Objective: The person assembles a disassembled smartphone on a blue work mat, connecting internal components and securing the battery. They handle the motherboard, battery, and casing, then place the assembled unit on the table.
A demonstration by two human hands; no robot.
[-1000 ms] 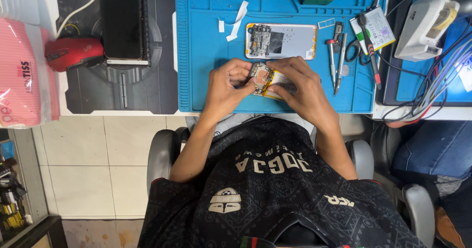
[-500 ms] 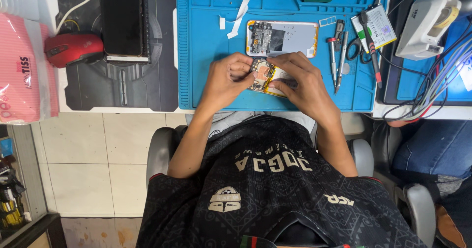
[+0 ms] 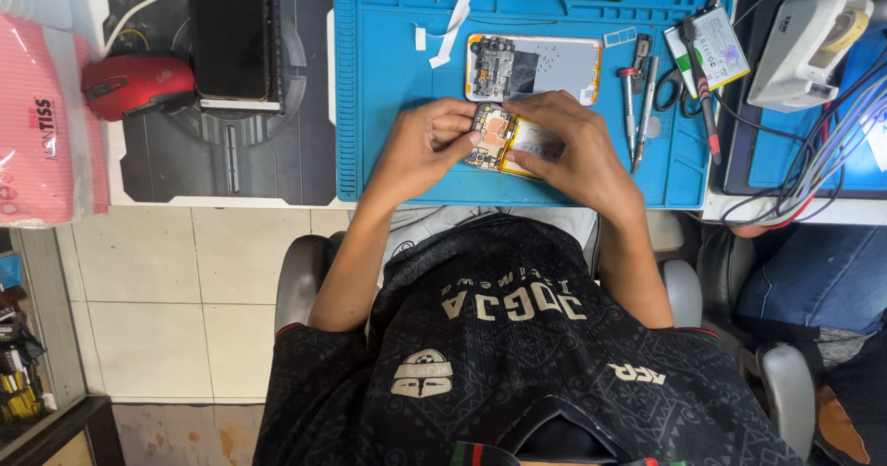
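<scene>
We held the opened phone [image 3: 504,138] between both hands, low over the blue work mat [image 3: 388,78]. Our left hand [image 3: 427,147] was curled around the end with the exposed circuit board, thumb and fingertips pinched on its edge. Our right hand [image 3: 577,147] was closed over the other end, fingers laid across the yellowish battery area, so that part of the phone was hidden beneath them.

We judged the thing light and stiff, but fragile where the board and its small connectors lay bare. It seemed best taken by the outer frame edges, not by the board face or the battery, which would not bear pressing or bending. The smooth frame might slip in a loose grip.

Just beyond our fingertips lay a second open phone body [image 3: 533,67], apart from the one in hand. Beyond our right hand lay tweezers and a screwdriver [image 3: 637,96], close by. Further out past the left hand stood a red computer mouse [image 3: 134,85] and a dark tablet [image 3: 231,32], well apart from us.
</scene>
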